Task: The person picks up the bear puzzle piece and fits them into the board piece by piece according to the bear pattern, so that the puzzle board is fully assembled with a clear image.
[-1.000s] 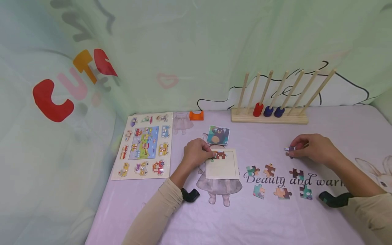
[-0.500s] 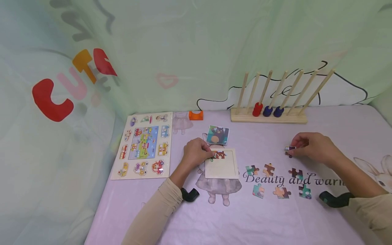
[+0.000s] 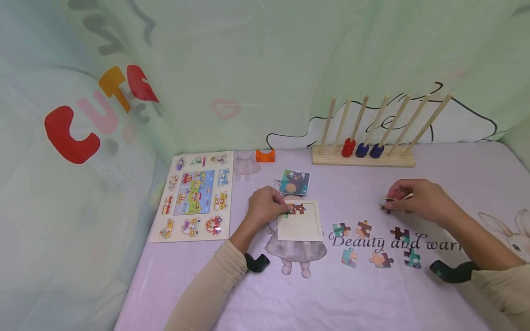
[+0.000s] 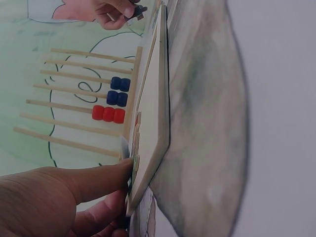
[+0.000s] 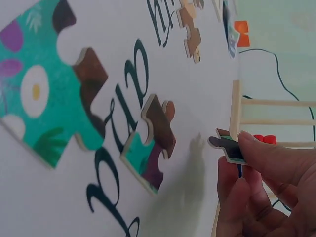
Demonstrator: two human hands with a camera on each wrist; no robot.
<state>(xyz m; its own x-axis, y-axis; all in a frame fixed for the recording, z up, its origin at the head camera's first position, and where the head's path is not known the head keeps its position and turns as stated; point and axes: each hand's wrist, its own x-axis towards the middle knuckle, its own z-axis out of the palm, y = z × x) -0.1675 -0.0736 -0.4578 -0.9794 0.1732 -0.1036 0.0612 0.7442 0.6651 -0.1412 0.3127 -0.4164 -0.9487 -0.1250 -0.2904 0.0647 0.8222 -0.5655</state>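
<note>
The right hand [image 3: 424,202] pinched 1 puzzle piece [image 3: 387,205] above the surface [image 3: 331,299]; the left hand [image 3: 266,205] gripped the left edge of the wooden board [image 3: 300,228]. "Beauty and war" lettering [image 3: 363,242] ran among 6 loose pieces [image 3: 378,260], the right forearm [image 3: 488,246] covering its end; the curtain [image 3: 186,59] read "CUT"; a 7-rod rack [image 3: 331,159] stood behind.

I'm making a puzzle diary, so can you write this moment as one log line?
left hand: grips tray; right hand: pinches puzzle piece; six loose pieces: right of tray

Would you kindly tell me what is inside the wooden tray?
Puzzle pieces lie in the far-left part of the wooden tray; the left hand covers its corner, hiding what is beneath.
</note>
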